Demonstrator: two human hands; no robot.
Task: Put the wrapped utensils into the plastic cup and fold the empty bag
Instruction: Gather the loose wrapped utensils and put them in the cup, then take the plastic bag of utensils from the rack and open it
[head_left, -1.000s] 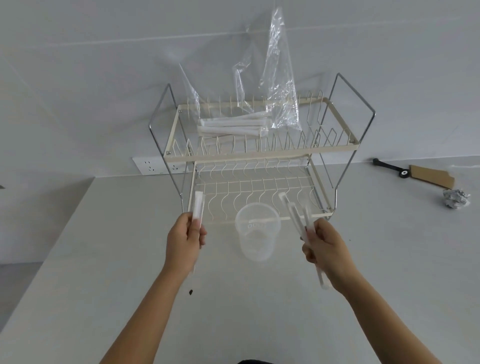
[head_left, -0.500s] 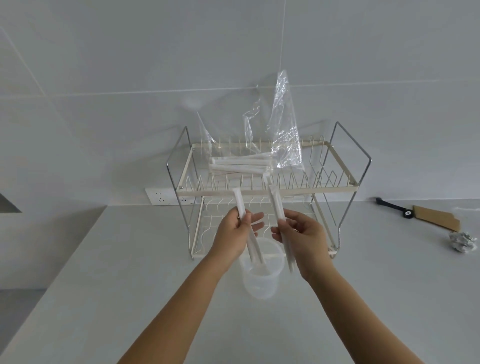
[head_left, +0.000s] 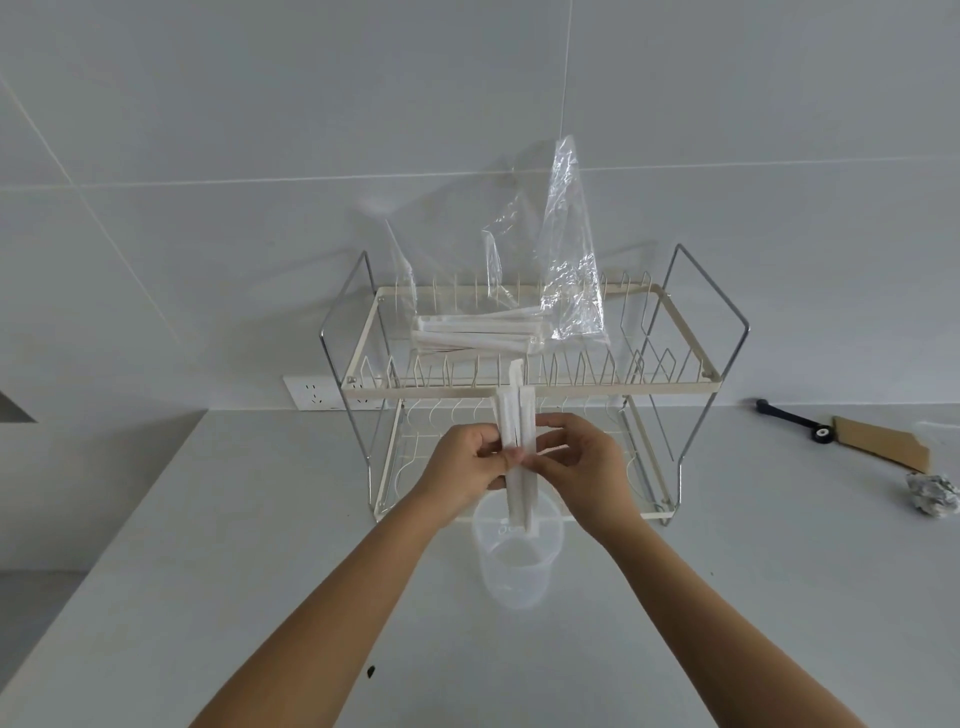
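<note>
Counter (head_left: 208, 519): wrapped utensils (head_left: 515, 441) over plastic cup (head_left: 519, 561).

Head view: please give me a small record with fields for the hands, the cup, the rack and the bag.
hands: left hand and right hand hold a bundle of white paper-wrapped utensils upright
cup: clear plastic cup on the grey counter, directly under the bundle
rack: two-tier cream wire dish rack; more wrapped utensils lie on the top tier
bag: clear plastic bag stands on the top tier, unfolded
</note>
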